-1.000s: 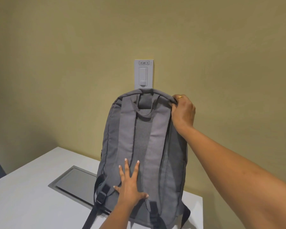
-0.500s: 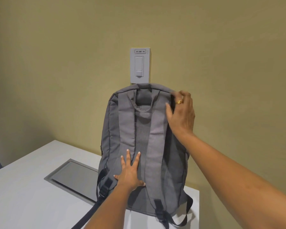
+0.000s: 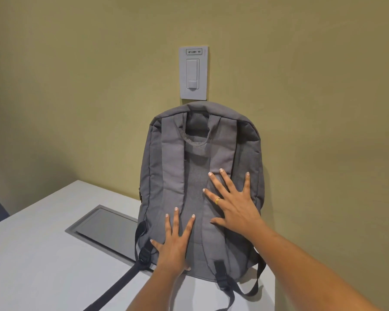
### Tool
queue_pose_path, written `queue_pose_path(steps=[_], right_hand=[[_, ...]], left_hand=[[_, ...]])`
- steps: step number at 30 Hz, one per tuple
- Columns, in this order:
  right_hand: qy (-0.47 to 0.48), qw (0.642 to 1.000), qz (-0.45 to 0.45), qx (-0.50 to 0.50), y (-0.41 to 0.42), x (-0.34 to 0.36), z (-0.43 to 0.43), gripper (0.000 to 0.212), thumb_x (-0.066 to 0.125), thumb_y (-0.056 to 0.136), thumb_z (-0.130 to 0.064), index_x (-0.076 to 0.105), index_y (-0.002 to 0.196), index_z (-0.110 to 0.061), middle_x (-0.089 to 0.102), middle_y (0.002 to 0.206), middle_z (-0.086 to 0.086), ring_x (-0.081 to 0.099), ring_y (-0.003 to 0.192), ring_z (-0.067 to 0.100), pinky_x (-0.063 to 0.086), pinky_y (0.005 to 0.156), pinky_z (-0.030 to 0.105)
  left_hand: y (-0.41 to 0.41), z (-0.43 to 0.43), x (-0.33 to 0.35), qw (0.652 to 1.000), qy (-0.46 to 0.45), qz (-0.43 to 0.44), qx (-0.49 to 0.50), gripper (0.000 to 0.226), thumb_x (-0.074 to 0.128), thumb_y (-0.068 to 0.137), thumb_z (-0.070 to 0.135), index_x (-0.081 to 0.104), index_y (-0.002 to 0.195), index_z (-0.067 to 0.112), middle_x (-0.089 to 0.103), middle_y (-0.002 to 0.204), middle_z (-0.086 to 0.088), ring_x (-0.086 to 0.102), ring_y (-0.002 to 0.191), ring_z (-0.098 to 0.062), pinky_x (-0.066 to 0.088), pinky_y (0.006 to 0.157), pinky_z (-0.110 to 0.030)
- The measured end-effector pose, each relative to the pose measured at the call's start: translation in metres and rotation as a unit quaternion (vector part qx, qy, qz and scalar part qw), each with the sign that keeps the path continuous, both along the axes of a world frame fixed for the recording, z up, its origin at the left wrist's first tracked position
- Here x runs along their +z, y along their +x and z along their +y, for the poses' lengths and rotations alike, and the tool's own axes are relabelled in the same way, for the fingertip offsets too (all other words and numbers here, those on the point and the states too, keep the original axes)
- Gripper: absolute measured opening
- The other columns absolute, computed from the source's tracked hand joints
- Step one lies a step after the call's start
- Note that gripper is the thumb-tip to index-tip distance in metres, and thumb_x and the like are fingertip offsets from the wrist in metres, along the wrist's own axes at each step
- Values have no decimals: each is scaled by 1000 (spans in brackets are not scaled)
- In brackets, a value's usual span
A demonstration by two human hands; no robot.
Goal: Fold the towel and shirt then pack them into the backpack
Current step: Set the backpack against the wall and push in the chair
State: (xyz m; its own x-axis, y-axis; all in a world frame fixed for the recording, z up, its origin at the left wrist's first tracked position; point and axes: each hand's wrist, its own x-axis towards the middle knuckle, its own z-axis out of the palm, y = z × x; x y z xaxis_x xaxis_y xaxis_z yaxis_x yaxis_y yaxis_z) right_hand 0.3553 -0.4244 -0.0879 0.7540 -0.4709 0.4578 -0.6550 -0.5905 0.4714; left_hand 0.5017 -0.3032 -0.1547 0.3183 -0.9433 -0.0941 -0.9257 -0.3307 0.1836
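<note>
Grey fabric backpack [image 3: 166,167] stands upright at the back of the white table [image 3: 32,254], leaning against the wall with its strap side toward you. Your left hand [image 3: 173,250] lies flat low on the back panel, fingers spread and gripping nothing. Your right hand [image 3: 234,205] presses flat higher up, also spread. No towel or shirt shows. The opening faces away, so they may be packed inside, leaving little to do.

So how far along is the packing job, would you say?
Looks nearly finished. No towel or shirt is in view, so they may already be inside, though the backpack hides its contents. In hand: left hand and right hand press flat on its strap side as it stands on the table against the wall. Left: perhaps just letting go.
</note>
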Motion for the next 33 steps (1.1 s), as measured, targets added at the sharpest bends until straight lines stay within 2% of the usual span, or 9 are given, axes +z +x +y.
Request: queue_pose_path(steps=[2, 6, 13, 20, 22, 27, 28, 30, 33], right_hand=[[-1, 1000, -2, -7, 2, -2, -2, 86, 59, 63, -75, 43, 136, -33, 18, 156, 6, -15, 143, 29, -1, 100, 76], [0, 1000, -8, -12, 5, -1, -7, 86, 60, 62, -76, 45, 135, -34, 20, 155, 6, -4, 143, 29, -1, 99, 77], [11, 999, -5, -35, 10, -2, -10, 85, 57, 67, -74, 39, 139, -34, 13, 157, 5, -13, 141, 27, -6, 98, 77], [39, 997, -13, -58, 12, -6, 0, 83, 59, 71, -68, 35, 141, -31, 11, 157, 6, -6, 142, 27, -11, 98, 74], [59, 996, -39, -53, 14, -12, 6, 80, 65, 70, -63, 43, 138, -28, 22, 154, 7, 3, 142, 28, -4, 101, 71], [109, 987, -115, -20, 28, -29, 40, 65, 73, 69, -49, 57, 127, -24, 46, 142, 8, 38, 134, 29, 29, 103, 60], [117, 986, -118, -12, 30, -30, 50, 58, 69, 74, -49, 59, 125, -24, 49, 139, 8, 43, 131, 28, 34, 100, 58], [148, 981, -121, 16, 33, -35, 71, 44, 46, 85, -45, 63, 120, -24, 55, 133, 7, 50, 125, 25, 40, 96, 55], [257, 963, -87, 11, 36, -43, 106, 54, 27, 83, -38, 68, 114, -20, 61, 126, 7, 57, 118, 23, 47, 91, 47]], left_hand=[[0, -2, -1, 1000, -1, -2, 3, 127, 80, 69, 32, -24, 141, 41, -47, 142, -3, -35, 135, -34, 9, 101, -75], [2, -10, -3, 1000, 4, -8, 1, 128, 80, 68, 31, -25, 141, 41, -47, 142, -3, -36, 135, -34, 9, 100, -76], [11, -23, -2, 1000, 2, -8, -7, 127, 80, 69, 27, -23, 142, 40, -44, 145, -3, -35, 135, -34, 8, 100, -75], [12, -18, -3, 999, 5, -33, -12, 118, 75, 75, 29, -22, 142, 40, -41, 147, -2, -31, 138, -32, 12, 103, -73], [12, -12, -2, 999, 2, -40, -13, 103, 65, 85, 32, -19, 144, 37, -37, 149, -1, -27, 140, -29, 10, 105, -71], [11, 11, 5, 997, 2, -69, -36, 72, 36, 97, 44, -10, 149, 25, -22, 155, -3, -18, 144, -23, 4, 115, -56], [10, 18, 7, 997, 6, -71, -39, 70, 34, 98, 43, -9, 149, 23, -20, 156, -3, -17, 144, -23, 3, 116, -53], [7, 35, 12, 996, 17, -77, -38, 66, 29, 99, 42, -8, 149, 18, -17, 157, -5, -16, 144, -23, 1, 117, -49], [2, 65, 11, 996, 30, -75, -22, 61, 22, 101, 39, -6, 149, 14, -15, 157, -6, -14, 145, -22, -1, 118, -43]])
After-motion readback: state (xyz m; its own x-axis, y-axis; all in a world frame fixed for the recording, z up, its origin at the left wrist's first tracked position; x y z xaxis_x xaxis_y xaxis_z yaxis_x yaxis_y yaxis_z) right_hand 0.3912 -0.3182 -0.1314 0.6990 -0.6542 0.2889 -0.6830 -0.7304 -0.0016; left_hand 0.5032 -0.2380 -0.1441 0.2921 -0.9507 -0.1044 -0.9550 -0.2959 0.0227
